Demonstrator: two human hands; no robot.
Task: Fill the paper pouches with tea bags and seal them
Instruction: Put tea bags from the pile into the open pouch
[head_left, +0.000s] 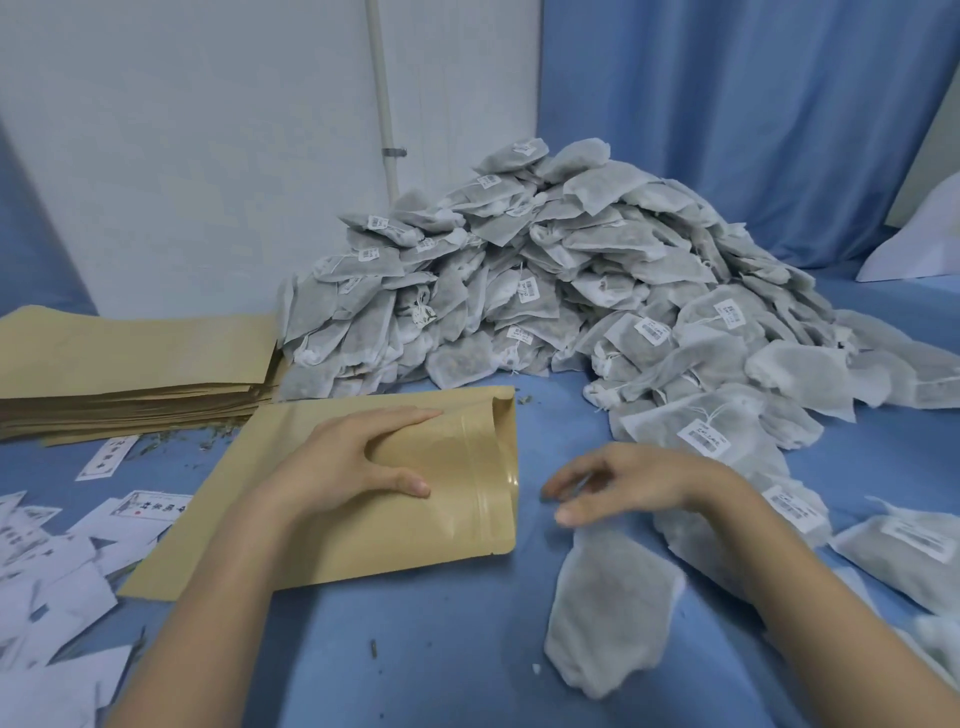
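Labels (47, 561), white paper slips with printing, lie scattered left of the kraft pouch (332, 499), presumably waiting to be stuck on filled packs. Behind that pouch's left end sits a stack of flat empty pouches (130, 374), close enough to draw from. The pouch itself lies flat on the blue table cover (441, 649), mouth and zip strip facing right and slightly gaping. On it rests the left hand (358, 467), fingers straight and thumb spread, pressing the paper down, likely to keep it steady for loading. Just right of the mouth hovers the right hand (628, 486), fingers loosely curled and holding nothing, above a loose tea bag (608, 613). Behind and right of the pouch rises the big heap of tea bags (545, 270), the supply within easy reach.
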